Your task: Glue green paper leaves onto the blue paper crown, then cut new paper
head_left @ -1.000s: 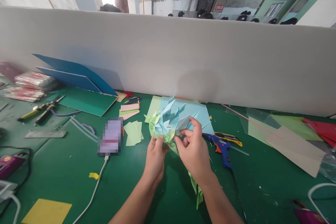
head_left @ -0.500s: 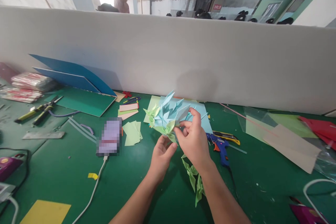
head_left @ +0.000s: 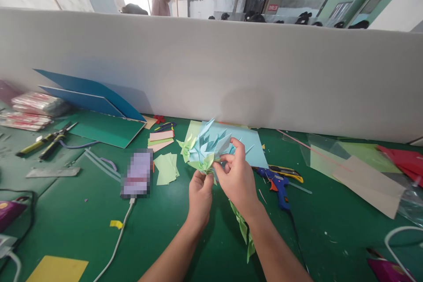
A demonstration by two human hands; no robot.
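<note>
Both my hands hold a folded paper flower of spiky light-blue petals with light-green leaves, a little above the green table. My left hand pinches its green base from below. My right hand grips the flower's right side, thumb and fingers closed on the petals. A strip of green paper leaves hangs down from the flower beside my right wrist. Behind the flower a light-blue paper sheet lies flat.
A phone on a white cable lies to the left, beside small green paper squares. A blue glue gun and a yellow utility knife lie to the right. Pliers, blue boards and a white partition wall are farther off.
My left hand, loose under the flower half a second ago, has closed on its green base again. The flower has turned slightly and shifted a little to the left.
</note>
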